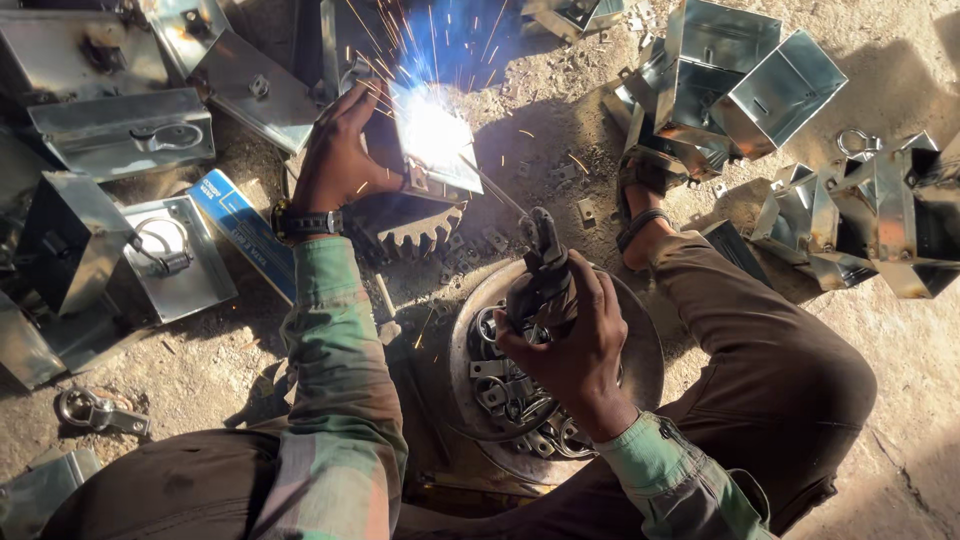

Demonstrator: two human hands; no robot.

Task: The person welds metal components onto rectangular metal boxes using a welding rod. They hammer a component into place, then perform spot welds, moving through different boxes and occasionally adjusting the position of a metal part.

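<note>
Knees and plaid sleeves fill the near edge, both cut off by the frame. Just beyond, the right hand (pixel 570 345) has its fingers wrapped tight round the dark welding holder (pixel 540 275), whose thin rod (pixel 495 190) runs up and away toward the glare. Under that fist sits a round metal dish (pixel 640 350) of small rings and clips — too many and too tangled to count. Farther out, the left hand (pixel 340 160), a watch at its wrist, presses spread fingers against the flat steel box (pixel 435 140); the weld point just right of those fingertips is lost in white light and sparks. A toothed gear (pixel 420 228) lies below the box. One blue carton (pixel 245 230) rests left of the wrist. Beyond, shiny folded boxes (pixel 740 85) lie heaped — roughly a dozen, several cut off.
</note>
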